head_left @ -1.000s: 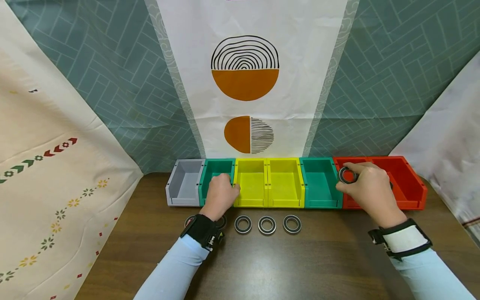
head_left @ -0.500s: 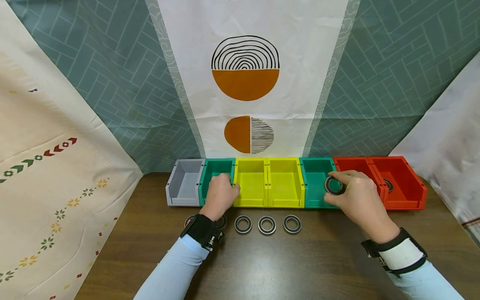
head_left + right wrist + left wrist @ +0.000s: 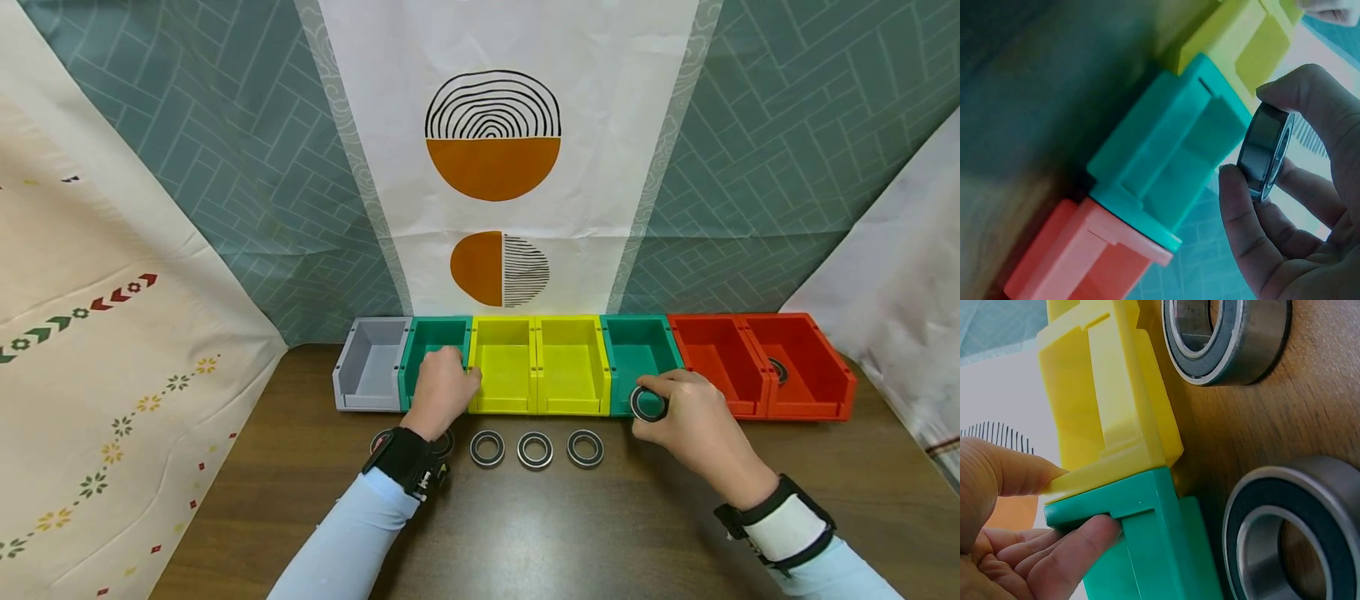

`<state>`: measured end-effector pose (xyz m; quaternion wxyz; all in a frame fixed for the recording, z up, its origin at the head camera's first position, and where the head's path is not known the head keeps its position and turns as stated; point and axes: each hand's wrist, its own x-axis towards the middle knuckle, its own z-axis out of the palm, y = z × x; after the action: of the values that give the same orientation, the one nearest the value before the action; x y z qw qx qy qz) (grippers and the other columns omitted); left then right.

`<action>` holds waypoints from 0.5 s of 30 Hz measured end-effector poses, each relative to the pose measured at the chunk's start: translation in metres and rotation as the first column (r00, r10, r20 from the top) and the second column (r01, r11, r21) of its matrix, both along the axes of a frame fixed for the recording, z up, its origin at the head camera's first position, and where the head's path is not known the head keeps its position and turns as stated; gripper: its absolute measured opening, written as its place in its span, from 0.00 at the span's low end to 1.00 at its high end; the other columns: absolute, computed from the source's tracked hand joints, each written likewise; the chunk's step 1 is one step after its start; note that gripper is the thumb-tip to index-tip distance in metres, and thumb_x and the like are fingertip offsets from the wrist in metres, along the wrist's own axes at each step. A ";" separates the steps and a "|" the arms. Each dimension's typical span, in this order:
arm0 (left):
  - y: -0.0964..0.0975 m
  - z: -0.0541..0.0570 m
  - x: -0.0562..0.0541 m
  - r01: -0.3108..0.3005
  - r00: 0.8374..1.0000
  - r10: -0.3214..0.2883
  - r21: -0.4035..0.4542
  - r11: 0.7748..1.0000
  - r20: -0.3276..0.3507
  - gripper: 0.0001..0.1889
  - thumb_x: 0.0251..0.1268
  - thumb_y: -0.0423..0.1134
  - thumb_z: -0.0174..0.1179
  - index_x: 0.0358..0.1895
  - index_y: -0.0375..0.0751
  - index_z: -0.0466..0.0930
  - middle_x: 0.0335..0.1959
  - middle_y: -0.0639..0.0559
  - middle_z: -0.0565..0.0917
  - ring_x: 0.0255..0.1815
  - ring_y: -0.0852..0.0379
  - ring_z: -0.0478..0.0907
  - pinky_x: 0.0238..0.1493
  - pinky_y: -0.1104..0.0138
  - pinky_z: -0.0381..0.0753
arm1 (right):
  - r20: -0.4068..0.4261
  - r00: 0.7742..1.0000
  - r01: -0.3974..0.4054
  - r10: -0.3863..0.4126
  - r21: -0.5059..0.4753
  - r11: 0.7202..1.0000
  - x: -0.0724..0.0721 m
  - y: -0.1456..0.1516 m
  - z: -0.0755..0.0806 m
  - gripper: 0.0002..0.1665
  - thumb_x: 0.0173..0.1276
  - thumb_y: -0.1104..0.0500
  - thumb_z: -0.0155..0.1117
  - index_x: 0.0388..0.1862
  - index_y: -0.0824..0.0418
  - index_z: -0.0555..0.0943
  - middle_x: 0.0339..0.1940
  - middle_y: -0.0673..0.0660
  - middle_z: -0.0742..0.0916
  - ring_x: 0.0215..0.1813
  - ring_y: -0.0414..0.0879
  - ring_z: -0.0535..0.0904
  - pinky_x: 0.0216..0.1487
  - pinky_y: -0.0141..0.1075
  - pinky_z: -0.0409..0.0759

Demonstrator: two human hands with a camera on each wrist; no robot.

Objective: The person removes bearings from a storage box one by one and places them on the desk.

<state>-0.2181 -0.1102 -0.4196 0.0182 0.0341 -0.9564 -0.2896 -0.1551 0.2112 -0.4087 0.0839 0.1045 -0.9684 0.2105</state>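
My right hand (image 3: pixel 701 425) pinches a ball bearing (image 3: pixel 642 410) between thumb and fingertips, above the front of the right green bin (image 3: pixel 637 354). In the right wrist view that bearing (image 3: pixel 1264 150) is held tilted, apart from the bins. My left hand (image 3: pixel 442 385) grips the adjoining side walls of the left green bin (image 3: pixel 437 331) and a yellow bin (image 3: pixel 502 379). Its thumb lies on the yellow side, its fingers inside the green one, as the left wrist view shows. Another bearing (image 3: pixel 777 370) sits in the far-right red bin (image 3: pixel 806 400).
On the table (image 3: pixel 570 533), a row of bearings (image 3: pixel 534 451) lies before the bins; the left ones are partly hidden by my left wrist. A grey bin (image 3: pixel 371 367) ends the row at left. A second yellow bin (image 3: pixel 572 375) and second red bin (image 3: pixel 712 350) stand between others. Cloth hangs behind.
My right hand has carried its bearing left and toward me, from over the inner red bin to the front of the right green bin. The left hand keeps its place.
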 end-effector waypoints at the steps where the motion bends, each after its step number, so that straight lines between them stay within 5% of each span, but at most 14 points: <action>1: 0.000 0.000 0.000 -0.001 1.000 0.001 0.001 1.000 0.002 0.12 0.60 0.43 0.59 0.25 0.40 0.73 0.15 0.52 0.61 0.14 0.54 0.71 0.14 0.71 0.70 | 0.012 1.000 -0.005 0.005 0.006 1.000 0.000 -0.001 -0.001 0.34 0.44 0.54 0.75 0.53 0.63 0.80 0.44 0.64 0.83 0.45 0.58 0.77 0.39 0.50 0.83; 15: 0.000 0.001 0.000 0.006 1.000 -0.006 -0.002 1.000 0.006 0.13 0.60 0.43 0.58 0.22 0.40 0.74 0.13 0.52 0.62 0.13 0.54 0.71 0.13 0.71 0.69 | 0.088 0.993 -0.081 0.076 0.046 0.996 0.008 -0.012 -0.019 0.34 0.40 0.53 0.77 0.50 0.62 0.82 0.43 0.61 0.85 0.44 0.54 0.79 0.44 0.50 0.81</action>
<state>-0.2177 -0.1101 -0.4184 0.0142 0.0319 -0.9568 -0.2888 -0.1472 0.1991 -0.4272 0.0313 0.1353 -0.9711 0.1939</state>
